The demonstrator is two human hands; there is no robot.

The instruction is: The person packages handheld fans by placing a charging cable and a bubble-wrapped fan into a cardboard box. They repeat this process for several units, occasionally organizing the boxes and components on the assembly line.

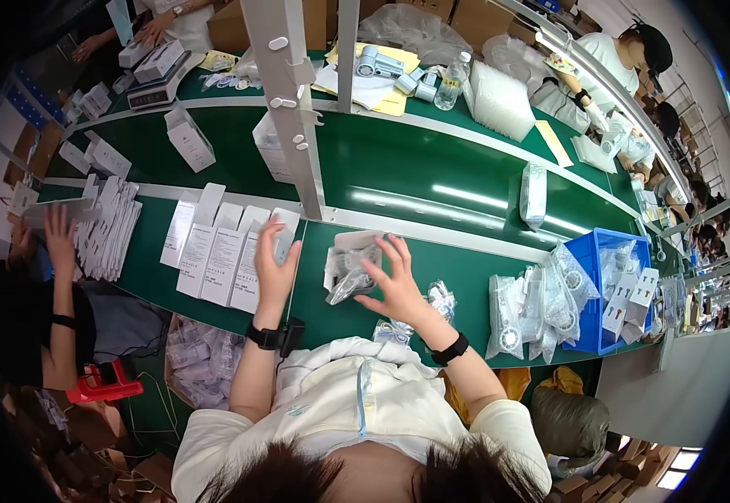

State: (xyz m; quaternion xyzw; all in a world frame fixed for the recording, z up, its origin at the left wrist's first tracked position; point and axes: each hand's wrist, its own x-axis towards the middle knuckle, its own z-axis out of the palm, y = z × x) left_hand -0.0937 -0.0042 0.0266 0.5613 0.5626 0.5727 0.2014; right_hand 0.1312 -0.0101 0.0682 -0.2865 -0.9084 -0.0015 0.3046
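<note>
My left hand (274, 267) lies flat, fingers spread, on the rightmost of a row of white flat cartons (214, 251) on the green table (465, 277). My right hand (396, 285) rests with spread fingers on a small open white box (356, 251) that has a clear plastic bag with a part (344, 283) in it. Both wrists wear black bands. A small clear bag (442, 295) lies just right of my right hand.
Bagged parts (541, 310) are heaped beside a blue bin (608, 285) at the right. A white post (293, 109) rises from the table's middle. Another person's hand (59, 239) rests on a stack of flat cartons (109, 230) at the left. Across the belt a person (608, 67) works.
</note>
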